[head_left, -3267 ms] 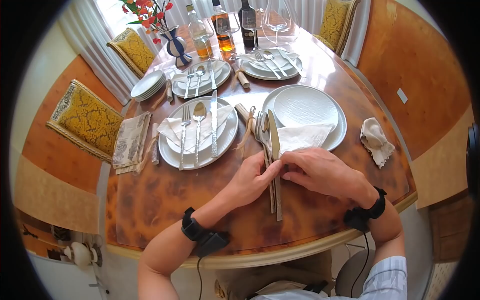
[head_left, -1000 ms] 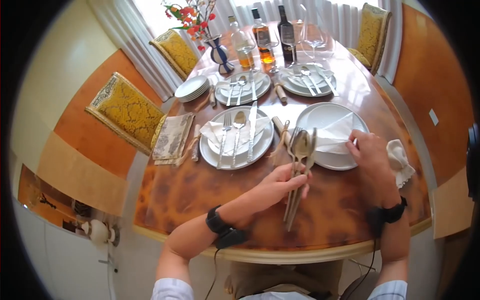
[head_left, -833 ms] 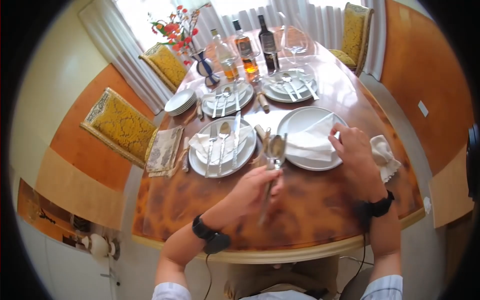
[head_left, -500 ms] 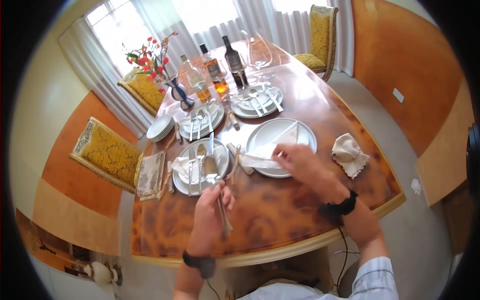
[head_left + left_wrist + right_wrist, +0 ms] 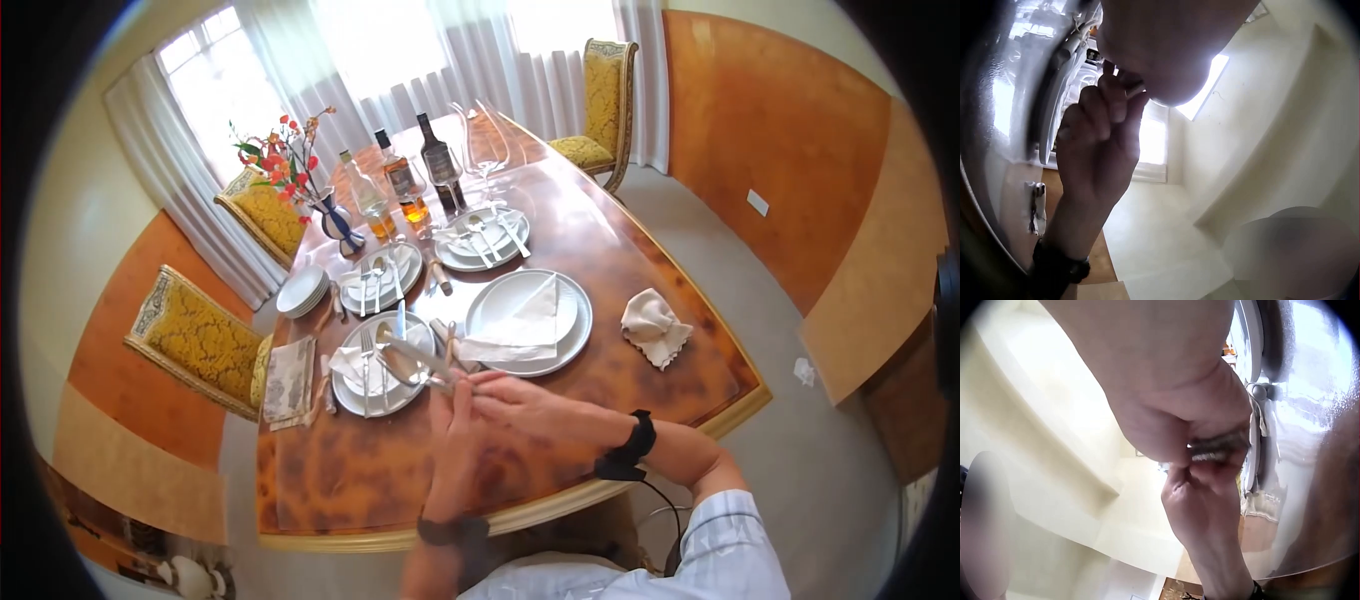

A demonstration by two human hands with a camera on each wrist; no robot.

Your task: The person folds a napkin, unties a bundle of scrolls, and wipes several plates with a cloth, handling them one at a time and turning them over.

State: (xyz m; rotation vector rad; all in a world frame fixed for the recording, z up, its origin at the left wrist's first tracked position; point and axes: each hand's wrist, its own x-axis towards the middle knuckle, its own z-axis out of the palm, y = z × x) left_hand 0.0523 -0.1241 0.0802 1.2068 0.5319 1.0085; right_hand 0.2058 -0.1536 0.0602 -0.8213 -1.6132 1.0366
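Both hands meet around a bunch of cutlery (image 5: pixel 425 365) in front of the plates, raised above the table. A knife and a spoon show in the bunch, pointing up and left across the front left place setting. My left hand (image 5: pixel 452 425) grips the handles from below. My right hand (image 5: pixel 520 405) reaches in from the right, its fingers curled at the same handles; the handle ends (image 5: pixel 1216 447) show between the hands in the right wrist view. Behind them, a white napkin (image 5: pixel 520 338) lies folded on two stacked plates (image 5: pixel 580 330), one corner over the front left rim.
The front left plate setting (image 5: pixel 350 400) carries napkin and cutlery, as do two settings farther back. Bottles (image 5: pixel 437 165), glasses and a flower vase (image 5: pixel 340 222) stand beyond. Small stacked plates (image 5: pixel 303 292) and folded cloths (image 5: pixel 290 380) lie left, a bunched beige napkin (image 5: pixel 655 325) right.
The right hand has let go of the napkin on the right plate and come left to the cutlery. The left hand has lifted the cutlery off the table and carried it left.
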